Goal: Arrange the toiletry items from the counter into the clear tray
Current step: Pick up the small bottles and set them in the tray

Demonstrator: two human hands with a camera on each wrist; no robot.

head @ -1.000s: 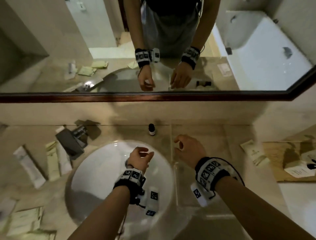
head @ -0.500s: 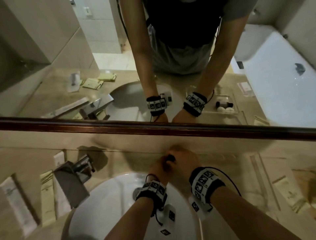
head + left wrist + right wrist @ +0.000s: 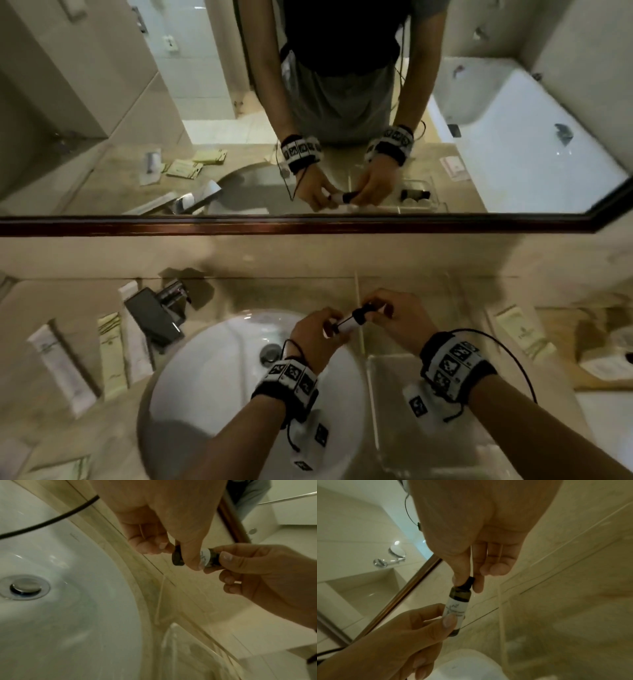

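Note:
A small dark bottle with a white label and a black cap hangs sideways over the counter behind the sink rim. My left hand pinches its labelled body. My right hand pinches the black cap between thumb and forefinger. The left wrist view shows the same bottle held between both hands. The clear tray lies on the counter right of the sink, under my right wrist. Several sachets and tubes lie on the counter to the left.
A white round sink with a drain sits in front of me, a dark faucet at its left. A sachet and a wooden tray with cards lie at the right. A framed mirror backs the counter.
Both hands reached to the bottle at the back of the counter, took hold of it and lifted it toward me; it now lies sideways between them.

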